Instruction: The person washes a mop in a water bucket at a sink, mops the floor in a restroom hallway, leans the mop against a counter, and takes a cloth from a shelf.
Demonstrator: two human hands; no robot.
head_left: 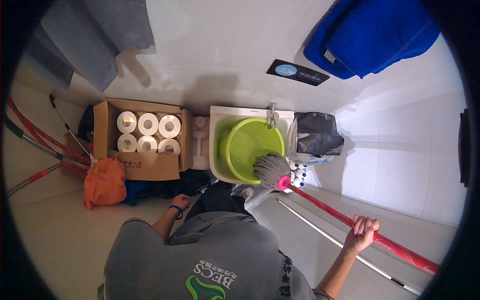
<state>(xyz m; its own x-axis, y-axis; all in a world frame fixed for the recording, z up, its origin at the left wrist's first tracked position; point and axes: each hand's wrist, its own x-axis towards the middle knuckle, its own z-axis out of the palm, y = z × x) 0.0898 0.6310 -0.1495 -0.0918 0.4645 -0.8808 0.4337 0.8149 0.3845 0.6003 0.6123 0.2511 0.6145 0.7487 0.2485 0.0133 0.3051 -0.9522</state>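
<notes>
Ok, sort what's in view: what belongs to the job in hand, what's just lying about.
Apparently in use: mop, gripped by the right hand; green tub, which the mop overlaps; white sink around the tub.

Apparently lying about: cardboard box of white rolls; orange bag; black plastic bag.

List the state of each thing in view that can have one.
Green basin: mouth up, in white sink
Mop: slanted, head overlapping basin
Right hand: closed around mop
Left hand: off mop, grip unclear
Cardboard box: open, holding rolls
Tap: flow unclear
Blue cloth: hanging

A grey short-sleeved shirt [240, 240] bears white lettering [213, 275] and a curved green emblem [192, 286], worn with dark trousers [215, 200], blue wristband [177, 210].
</notes>
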